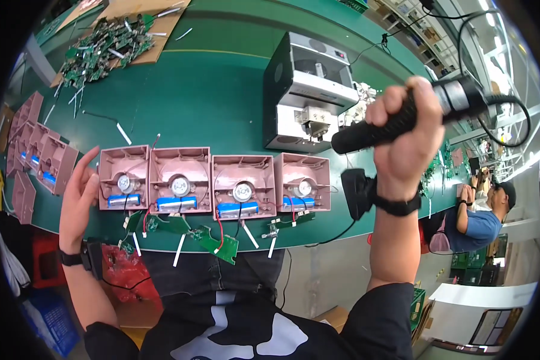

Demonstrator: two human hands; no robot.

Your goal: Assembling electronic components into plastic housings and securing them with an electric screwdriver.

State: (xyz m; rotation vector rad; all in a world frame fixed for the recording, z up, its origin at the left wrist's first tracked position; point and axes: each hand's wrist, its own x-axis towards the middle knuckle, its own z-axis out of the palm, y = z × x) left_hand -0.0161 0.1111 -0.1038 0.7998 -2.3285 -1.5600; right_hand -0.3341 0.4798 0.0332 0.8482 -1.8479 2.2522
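Note:
My right hand (409,141) is raised over the right part of the bench, its fingers wrapped round a black corded electric screwdriver (396,123) held tilted. My left hand (81,201) is beside the left wall of the leftmost pink plastic housing (107,174), fingers stretched and holding nothing; whether it touches the wall I cannot tell. Several such housings stand in a row, open side up. Each contains a round metal part (242,192) and a blue cylindrical battery (237,209). Green circuit boards (219,245) hang on wires along their near side, with white strips beside them.
A grey and black machine (279,90) stands behind the row's right end. Circuit boards lie heaped (105,51) on a brown board at the far left. More pink housings (57,162) are at the left. A co-worker (480,219) sits farther along the green bench (192,102) at right.

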